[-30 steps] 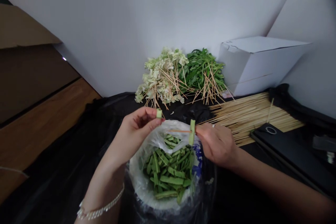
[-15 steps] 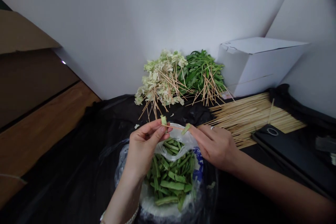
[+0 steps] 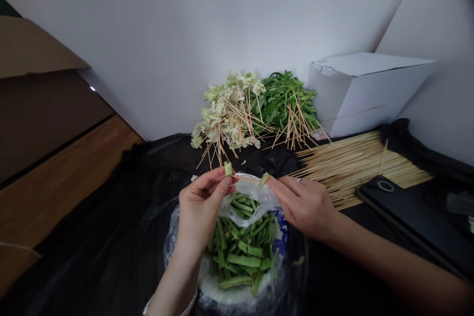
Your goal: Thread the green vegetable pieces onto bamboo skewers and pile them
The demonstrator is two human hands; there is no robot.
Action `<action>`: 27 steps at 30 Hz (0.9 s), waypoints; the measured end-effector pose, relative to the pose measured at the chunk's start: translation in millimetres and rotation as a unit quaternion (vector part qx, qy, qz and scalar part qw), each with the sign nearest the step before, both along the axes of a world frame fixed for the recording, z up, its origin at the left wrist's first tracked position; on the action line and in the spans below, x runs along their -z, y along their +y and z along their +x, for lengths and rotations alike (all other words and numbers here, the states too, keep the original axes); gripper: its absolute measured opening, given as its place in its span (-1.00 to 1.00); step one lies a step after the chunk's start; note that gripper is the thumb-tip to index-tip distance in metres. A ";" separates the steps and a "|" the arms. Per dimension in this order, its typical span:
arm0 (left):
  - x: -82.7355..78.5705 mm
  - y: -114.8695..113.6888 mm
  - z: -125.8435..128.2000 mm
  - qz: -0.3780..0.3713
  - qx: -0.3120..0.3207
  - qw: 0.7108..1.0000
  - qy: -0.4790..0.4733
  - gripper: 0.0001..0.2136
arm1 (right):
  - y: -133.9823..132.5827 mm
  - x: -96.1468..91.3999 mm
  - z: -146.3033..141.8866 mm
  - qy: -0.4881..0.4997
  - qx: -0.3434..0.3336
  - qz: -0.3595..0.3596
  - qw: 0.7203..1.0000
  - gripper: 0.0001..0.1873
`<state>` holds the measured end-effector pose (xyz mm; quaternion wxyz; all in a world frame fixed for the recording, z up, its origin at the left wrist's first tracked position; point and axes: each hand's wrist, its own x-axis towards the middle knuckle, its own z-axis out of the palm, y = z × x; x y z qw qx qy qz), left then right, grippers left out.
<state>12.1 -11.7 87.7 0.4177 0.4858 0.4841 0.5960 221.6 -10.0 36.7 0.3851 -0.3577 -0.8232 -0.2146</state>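
Note:
Between finger and thumb, my left hand (image 3: 202, 202) pinches a pale green bean piece (image 3: 228, 169) at the left tip of a thin wooden skewer (image 3: 246, 178). My right hand (image 3: 307, 207) is closed on the skewer's other side, with a second green bean piece (image 3: 263, 180) threaded on it by the fingertips. Below both hands, cut flat green beans (image 3: 244, 260) fill a clear plastic bag (image 3: 246, 297) with some blue print. The skewer's right end is hidden in my right hand.
Skewered pale cabbage leaves (image 3: 215, 113) and skewered dark leafy greens (image 3: 281, 89) lie against the wall. Many bare skewers (image 3: 355, 163) are spread at right, beside a dark phone (image 3: 400, 212) and a white box (image 3: 370, 89). Black plastic sheeting (image 3: 111, 222) covers the surface; a cardboard box (image 3: 40, 89) stands left.
My left hand has shifted slightly left with its bean piece, which appears turned a little. My right hand and the bean piece near it have hardly moved.

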 end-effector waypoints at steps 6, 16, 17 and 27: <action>1.2 0.0 0.7 0.020 -0.018 0.999 0.020 -0.80 | -0.3 -0.4 0.0 -0.005 0.008 0.004 1.000 -0.64; 4.3 -4.4 0.7 0.048 -0.061 0.989 0.127 -0.79 | -2.0 -0.1 -1.1 -0.008 0.026 0.003 1.000 -0.66; 4.7 -5.4 0.2 0.055 -0.067 0.986 0.146 -0.78 | -2.0 0.2 -1.2 -0.006 0.027 0.001 1.000 -0.66; 1.5 0.8 -8.8 0.005 -0.042 0.998 0.046 -0.82 | -2.5 -0.6 -1.3 -0.004 0.016 -0.005 1.000 -0.64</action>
